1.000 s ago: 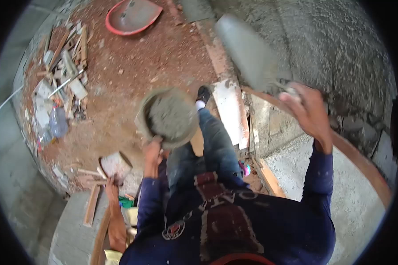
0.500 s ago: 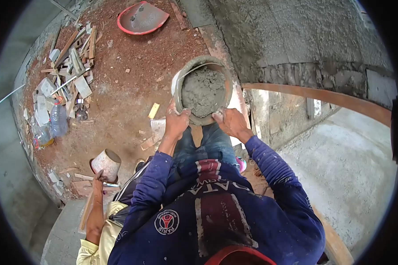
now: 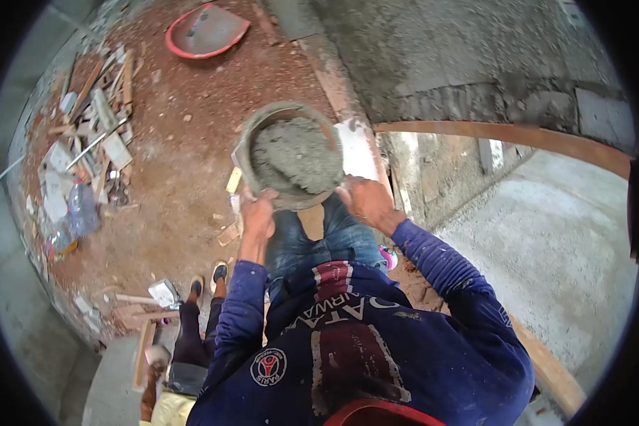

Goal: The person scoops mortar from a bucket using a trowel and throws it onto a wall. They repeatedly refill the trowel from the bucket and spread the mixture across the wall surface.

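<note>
A round bucket full of wet grey mortar is held out in front of my thighs, tilted a little. My left hand grips the near-left part of its rim, thumb on top. On the near-right side my right hand has its fingers closed round the rim. The undersides of the fingers are hidden by the bucket wall. Mortar is heaped toward the right of the bucket, with bare inner wall showing around it.
Reddish soil carries a red-rimmed basin, a wood scrap pile and a plastic bottle. A co-worker's hand is at lower left by a blurred pale container. A rough wall and wooden beam stand right.
Both my hands have shifted left with the bucket, which now tilts more. The co-worker's hand and pale container have moved down, toward the bottom left; the co-worker's legs now show.
</note>
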Action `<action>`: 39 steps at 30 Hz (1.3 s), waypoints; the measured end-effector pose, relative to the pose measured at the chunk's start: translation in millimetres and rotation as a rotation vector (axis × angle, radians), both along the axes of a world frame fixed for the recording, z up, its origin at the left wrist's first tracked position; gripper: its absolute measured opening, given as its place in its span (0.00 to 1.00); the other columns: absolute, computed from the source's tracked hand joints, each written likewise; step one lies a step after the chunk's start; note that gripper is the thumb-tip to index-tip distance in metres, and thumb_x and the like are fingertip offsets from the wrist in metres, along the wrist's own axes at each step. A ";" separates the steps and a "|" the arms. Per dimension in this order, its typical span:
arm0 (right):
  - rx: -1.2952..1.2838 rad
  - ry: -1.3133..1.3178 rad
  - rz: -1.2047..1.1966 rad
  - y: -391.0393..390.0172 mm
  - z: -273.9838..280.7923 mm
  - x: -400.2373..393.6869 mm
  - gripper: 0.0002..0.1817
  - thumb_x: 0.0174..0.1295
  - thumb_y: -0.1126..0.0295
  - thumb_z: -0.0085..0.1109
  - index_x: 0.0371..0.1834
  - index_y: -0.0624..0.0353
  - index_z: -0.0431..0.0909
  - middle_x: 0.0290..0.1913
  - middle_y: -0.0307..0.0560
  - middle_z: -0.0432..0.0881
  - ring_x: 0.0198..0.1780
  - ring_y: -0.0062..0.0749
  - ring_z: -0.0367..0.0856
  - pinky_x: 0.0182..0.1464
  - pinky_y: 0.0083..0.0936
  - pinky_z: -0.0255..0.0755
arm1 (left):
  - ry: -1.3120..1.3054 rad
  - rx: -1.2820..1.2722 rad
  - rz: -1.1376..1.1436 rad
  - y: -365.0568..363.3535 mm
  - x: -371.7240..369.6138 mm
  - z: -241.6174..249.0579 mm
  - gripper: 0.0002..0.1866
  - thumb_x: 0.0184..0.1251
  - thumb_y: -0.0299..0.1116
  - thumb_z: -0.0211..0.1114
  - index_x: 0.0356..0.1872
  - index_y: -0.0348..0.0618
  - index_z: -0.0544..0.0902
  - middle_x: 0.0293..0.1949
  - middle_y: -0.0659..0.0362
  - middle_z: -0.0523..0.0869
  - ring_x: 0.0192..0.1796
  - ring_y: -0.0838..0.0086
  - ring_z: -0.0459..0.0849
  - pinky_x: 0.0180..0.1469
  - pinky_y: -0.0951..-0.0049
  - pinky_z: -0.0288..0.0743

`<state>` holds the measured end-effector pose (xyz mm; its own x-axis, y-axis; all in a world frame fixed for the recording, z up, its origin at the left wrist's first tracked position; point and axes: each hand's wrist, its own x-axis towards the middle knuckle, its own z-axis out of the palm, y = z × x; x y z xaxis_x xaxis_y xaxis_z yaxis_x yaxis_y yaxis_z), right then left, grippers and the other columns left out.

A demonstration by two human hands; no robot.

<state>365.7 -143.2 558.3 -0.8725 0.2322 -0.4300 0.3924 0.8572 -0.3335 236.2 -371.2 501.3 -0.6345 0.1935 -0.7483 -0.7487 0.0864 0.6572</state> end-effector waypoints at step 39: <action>0.201 -0.123 0.177 52.7 -8.0 34.7 0.17 0.66 0.58 0.52 0.27 0.60 0.79 0.30 0.55 0.83 0.34 0.48 0.84 0.37 0.43 0.77 | 0.616 -0.109 -0.459 76.2 47.4 16.9 0.33 0.56 0.25 0.63 0.66 0.27 0.67 0.69 0.35 0.66 0.72 0.48 0.65 0.72 0.60 0.59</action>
<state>400.4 -90.5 550.3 -0.8513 0.1723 -0.4955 0.2581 0.9599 -0.1096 283.7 -295.1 518.2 -0.8163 0.4834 -0.3162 -0.1240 0.3880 0.9133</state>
